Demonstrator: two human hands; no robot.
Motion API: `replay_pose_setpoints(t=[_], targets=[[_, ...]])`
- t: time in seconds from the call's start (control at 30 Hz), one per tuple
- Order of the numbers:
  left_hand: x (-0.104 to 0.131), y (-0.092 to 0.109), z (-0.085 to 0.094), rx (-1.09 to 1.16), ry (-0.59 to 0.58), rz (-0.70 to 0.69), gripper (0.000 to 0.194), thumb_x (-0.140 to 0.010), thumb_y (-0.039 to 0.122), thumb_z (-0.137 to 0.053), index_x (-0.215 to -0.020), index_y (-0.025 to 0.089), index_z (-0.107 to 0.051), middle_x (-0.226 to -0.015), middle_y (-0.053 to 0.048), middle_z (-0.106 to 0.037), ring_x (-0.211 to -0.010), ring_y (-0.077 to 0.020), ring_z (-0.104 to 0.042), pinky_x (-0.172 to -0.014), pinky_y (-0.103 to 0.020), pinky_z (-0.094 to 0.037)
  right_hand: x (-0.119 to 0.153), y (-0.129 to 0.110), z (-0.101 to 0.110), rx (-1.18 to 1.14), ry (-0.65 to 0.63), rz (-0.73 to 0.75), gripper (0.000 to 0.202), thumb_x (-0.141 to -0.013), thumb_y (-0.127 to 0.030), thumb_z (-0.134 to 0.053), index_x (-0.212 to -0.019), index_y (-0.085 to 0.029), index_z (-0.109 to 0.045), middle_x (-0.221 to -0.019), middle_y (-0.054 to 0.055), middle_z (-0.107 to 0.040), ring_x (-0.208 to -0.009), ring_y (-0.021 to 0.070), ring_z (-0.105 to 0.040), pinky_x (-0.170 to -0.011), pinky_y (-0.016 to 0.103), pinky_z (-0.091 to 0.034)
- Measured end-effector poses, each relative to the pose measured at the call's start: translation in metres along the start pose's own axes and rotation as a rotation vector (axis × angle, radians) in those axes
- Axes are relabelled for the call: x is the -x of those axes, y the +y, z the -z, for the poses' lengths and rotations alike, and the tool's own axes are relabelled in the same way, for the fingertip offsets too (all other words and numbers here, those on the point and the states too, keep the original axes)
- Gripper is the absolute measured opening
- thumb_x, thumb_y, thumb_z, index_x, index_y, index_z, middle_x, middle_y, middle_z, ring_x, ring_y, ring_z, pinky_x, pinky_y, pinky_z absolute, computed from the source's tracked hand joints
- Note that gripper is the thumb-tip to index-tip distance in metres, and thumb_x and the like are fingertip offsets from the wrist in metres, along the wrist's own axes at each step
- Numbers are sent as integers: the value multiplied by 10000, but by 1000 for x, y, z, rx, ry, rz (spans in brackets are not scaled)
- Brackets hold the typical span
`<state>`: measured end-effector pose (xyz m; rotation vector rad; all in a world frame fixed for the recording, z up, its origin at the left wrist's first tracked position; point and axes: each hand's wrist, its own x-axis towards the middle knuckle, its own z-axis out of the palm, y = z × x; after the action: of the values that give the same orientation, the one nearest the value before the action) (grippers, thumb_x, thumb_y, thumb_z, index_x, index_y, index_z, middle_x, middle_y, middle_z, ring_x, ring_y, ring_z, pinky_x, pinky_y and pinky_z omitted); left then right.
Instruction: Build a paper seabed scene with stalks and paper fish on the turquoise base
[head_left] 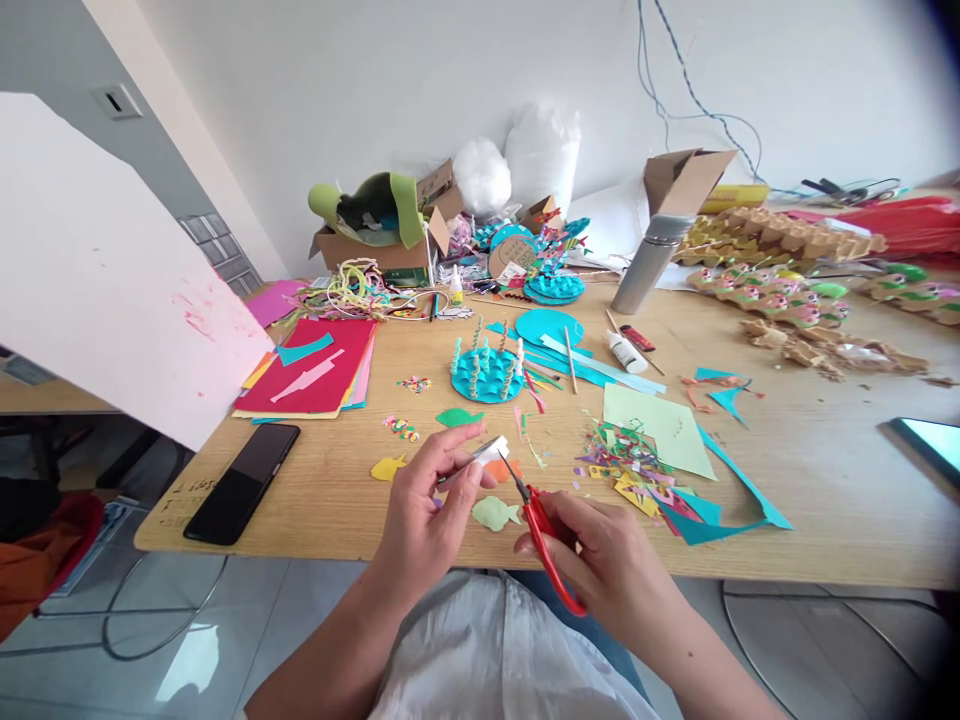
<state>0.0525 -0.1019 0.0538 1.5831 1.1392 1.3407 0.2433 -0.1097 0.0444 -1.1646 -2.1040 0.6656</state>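
In my head view, my left hand [431, 500] pinches a white paper piece [493, 453] between thumb and fingers, nearer me than the turquoise disc [491, 393] with its twisted posts. My right hand [604, 545] is wrapped round the red-handled scissors [537, 515], tips right by the paper — touching or not, I cannot tell. A pale green paper fish [493, 514] lies on my side of the disc. Left of the disc and nearer me, pencil marks [184, 487] beside the black phone [244, 485] are too faint to read — as is the print on the glue bottle [627, 352] to the disc's right.
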Motion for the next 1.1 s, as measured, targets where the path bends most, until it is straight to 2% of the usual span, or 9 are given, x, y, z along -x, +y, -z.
replay_pose_setpoints(t=[0.13, 0.2, 0.33, 0.47, 0.57, 0.67, 0.9, 1.1], targets=[[-4, -9, 4, -21, 62, -111, 281, -964, 237, -494, -1210, 266, -629, -947, -32, -681, -864, -128, -645, -771, -239, -521, -3, 3, 4, 291, 167, 185, 352, -993, -390, -408, -722, -188, -507, -584, -7, -561, -501, 112, -499, -507, 230, -338], [-6, -11, 6, -61, 83, -141, 254, -947, 239, -527, -1163, 263, -658, -1042, -50, -660, -894, -134, -619, -785, -249, -514, -4, 5, 6, 414, 204, 256, 336, -1001, -368, -405, -731, -188, -494, -589, -11, -556, -511, 116, -506, -526, 235, -336], [-9, -8, 7, -87, 74, -72, 139, -889, 284, -614, -982, 226, -699, -1194, -82, -553, -844, -130, -574, -687, -249, -514, -7, 9, 11, 600, 180, 368, 249, -999, -293, -426, -802, -171, -519, -626, -2, -568, -550, 140, -512, -581, 268, -320], [-14, -5, 5, -108, 49, -32, 102, -855, 271, -634, -845, 189, -693, -1141, -112, -536, -1119, -226, -549, -709, -251, -521, -10, 10, 14, 710, 128, 454, 237, -988, -264, -443, -781, -174, -513, -642, 13, -552, -574, 166, -486, -603, 295, -290], [-18, -5, 4, -154, 26, -35, 87, -823, 225, -635, -772, 175, -684, -1047, -115, -556, -1181, -253, -527, -711, -247, -514, -11, 10, 14, 744, 87, 495, 277, -983, -248, -445, -716, -187, -488, -629, 13, -528, -552, 165, -446, -601, 308, -264], [-19, -6, 5, -177, 8, -24, 73, -790, 187, -635, -728, 168, -668, -1031, -114, -563, -1163, -250, -540, -668, -229, -500, -12, 10, 13, 768, 65, 519, 291, -978, -236, -448, -693, -190, -486, -617, 14, -514, -548, 169, -436, -605, 318, -253], [-17, -9, 3, -183, -17, 2, 90, -823, 190, -604, -747, 167, -647, -1120, -113, -551, -1135, -234, -542, -708, -249, -513, -11, 10, 12, 775, 4, 476, 287, -981, -279, -444, -726, -180, -529, -645, 26, -546, -572, 167, -483, -613, 324, -270], [-18, -10, 4, -168, 121, -6, 133, -874, 246, -579, -789, 155, -626, -1156, -112, -539, -874, -146, -575, -656, -235, -489, -5, 16, 5, 626, -38, 380, 257, -966, -350, -472, -807, -172, -567, -694, 46, -608, -616, 181, -558, -639, 323, -343]])
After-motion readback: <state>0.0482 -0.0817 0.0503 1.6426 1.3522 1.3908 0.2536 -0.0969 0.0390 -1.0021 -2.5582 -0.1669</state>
